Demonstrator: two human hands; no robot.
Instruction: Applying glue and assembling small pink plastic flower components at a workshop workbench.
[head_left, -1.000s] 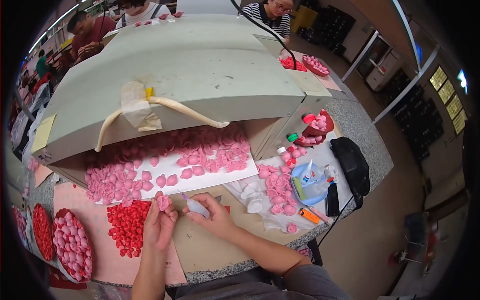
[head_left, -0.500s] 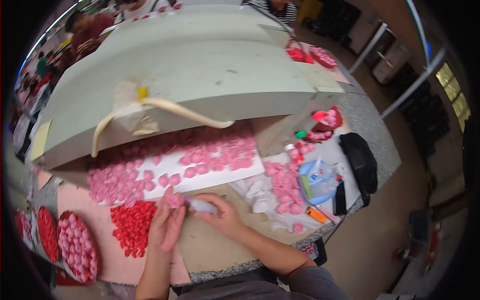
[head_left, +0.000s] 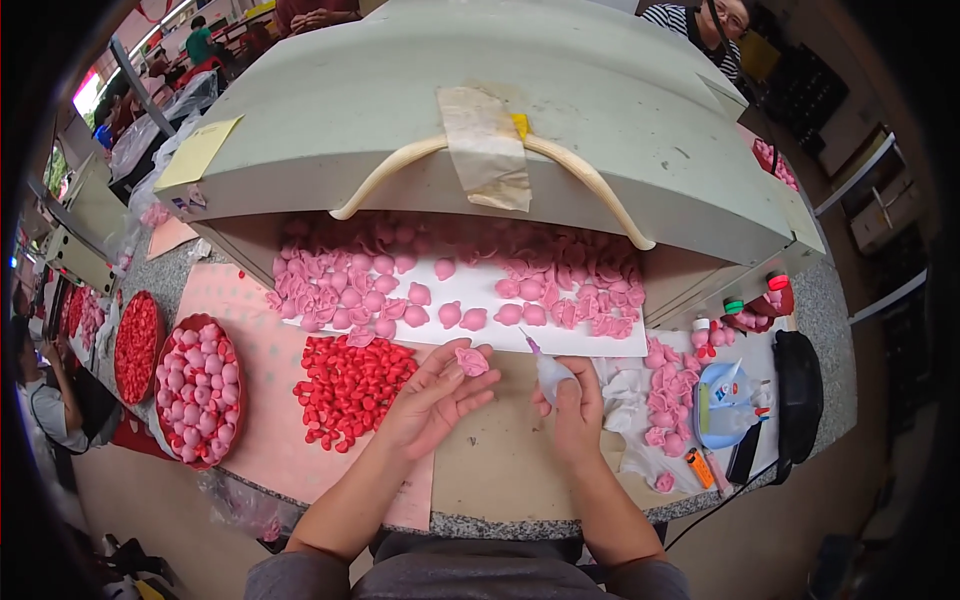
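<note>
Head view: I have two bare hands over the middle of the speckled grey stone tabletop (head_left: pixel 500 527), each holding something, well apart from each other.
Left hand: palm up, the left hand (head_left: pixel 430 405) pinches a small ruffled pink piece (head_left: pixel 472 362) between thumb and fingers; the remaining fingers are loosely spread.
Pink piece: raised in that grip, above the brown board (head_left: pixel 490 465) that reaches the tabletop's near edge.
Right hand: I see the right hand (head_left: pixel 577 410) curled around a translucent squeeze bottle (head_left: pixel 552 376), thumb against its side.
Bottle tip: the thin purple nozzle (head_left: pixel 532 346) points up and left, apart from the pink piece.
Cabinet: across the tabletop's far side stands a wide grey-green metal cabinet (head_left: pixel 560 95), a cream curved tube (head_left: pixel 592 178) taped along its front.
Under the cabinet: many moulded pink pieces (head_left: pixel 575 285), some smooth and some ruffled, lie on a white sheet (head_left: pixel 482 340).
Left end: on a pale pink sheet (head_left: pixel 262 450), I find a pile of small glossy red pieces (head_left: pixel 350 395) beside the left hand; nearer the tabletop's left edge sits a red oval basket (head_left: pixel 203 322) of rounded pink pieces.
Right end: a light-blue oval dish (head_left: pixel 712 441) holds small bottles, an orange lighter (head_left: pixel 699 467) lies toward the near edge, and a black pouch (head_left: pixel 800 400) rests near the right edge.
</note>
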